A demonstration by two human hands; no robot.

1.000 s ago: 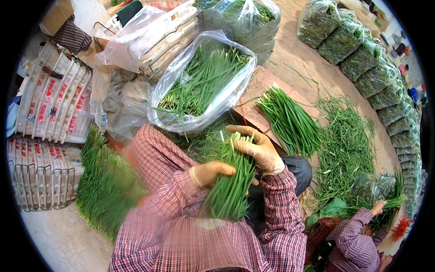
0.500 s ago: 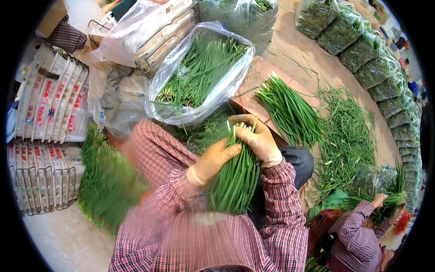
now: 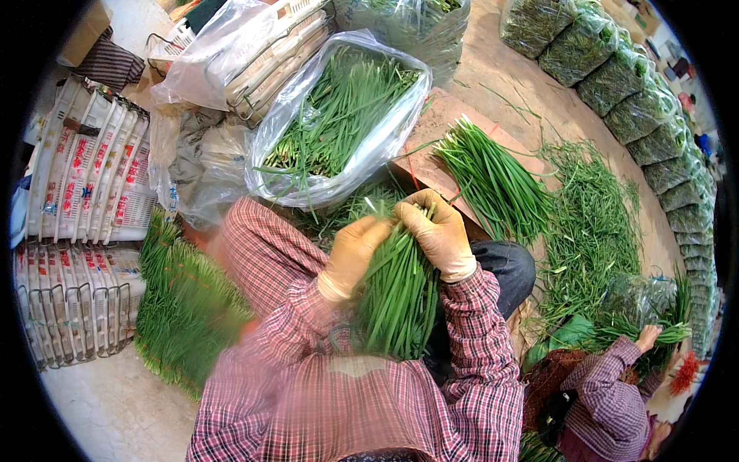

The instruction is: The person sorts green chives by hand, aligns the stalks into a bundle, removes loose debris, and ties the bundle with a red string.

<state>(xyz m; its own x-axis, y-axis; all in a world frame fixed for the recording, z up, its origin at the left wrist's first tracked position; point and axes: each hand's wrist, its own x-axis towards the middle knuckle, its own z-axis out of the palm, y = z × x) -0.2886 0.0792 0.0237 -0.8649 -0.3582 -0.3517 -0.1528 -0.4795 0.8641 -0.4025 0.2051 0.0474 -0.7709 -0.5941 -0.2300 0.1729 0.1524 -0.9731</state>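
While the right hand (image 3: 440, 242), in a tan glove, grasps the green bunch (image 3: 400, 296) near its top, the left hand (image 3: 352, 258) bends its fingers in against the bunch's upper left side; blur hides whether they pinch a stalk. The bunch sits at the centre of the head view, long axis nearly upright in the frame, pale ends up, leaf tips down and slightly leftward. Red and blue printing marks the white crates (image 3: 92, 177) at the frame's left. Slender, glossy green blades make up the bunch, paling to yellowish-white stems.
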